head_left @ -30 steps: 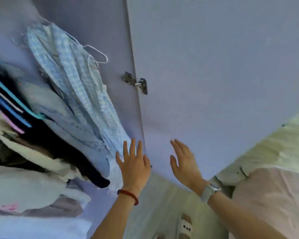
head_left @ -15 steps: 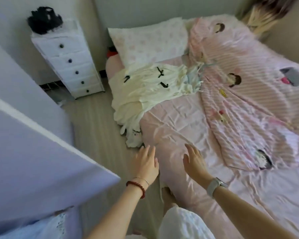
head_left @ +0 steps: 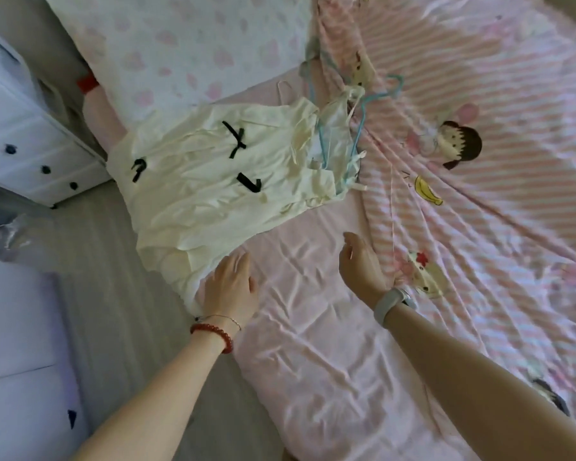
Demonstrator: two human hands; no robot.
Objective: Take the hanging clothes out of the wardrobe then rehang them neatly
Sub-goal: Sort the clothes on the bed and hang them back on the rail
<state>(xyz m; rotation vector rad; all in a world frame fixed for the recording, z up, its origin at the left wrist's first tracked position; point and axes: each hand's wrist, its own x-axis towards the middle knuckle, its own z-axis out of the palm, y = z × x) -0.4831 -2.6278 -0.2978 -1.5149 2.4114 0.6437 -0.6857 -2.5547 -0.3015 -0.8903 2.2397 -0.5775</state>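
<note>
A cream-white dress point(head_left: 213, 181) with black bows lies spread across the left edge of the pink bed point(head_left: 313, 344), its hem hanging over the side. Light blue hangers point(head_left: 359, 128) lie at the dress's top end, tangled with its straps. My left hand point(head_left: 228, 291), with a red bead bracelet, hovers over the hem with its fingers straight and holds nothing. My right hand point(head_left: 363, 264), with a watch on its wrist, reaches over the pink sheet to the right of the dress, fingers relaxed and empty. The wardrobe is out of view.
A pink striped cartoon quilt point(head_left: 479, 161) covers the right of the bed. A pillow point(head_left: 187, 44) lies at the head. A white drawer unit point(head_left: 30, 134) stands on the left by the grey floor point(head_left: 97, 261). A white panel point(head_left: 17, 361) fills the lower left.
The view swung from the wardrobe's hanging clothes to the bed. Both hands, empty throughout, have moved closer to the cream dress lying on the bed.
</note>
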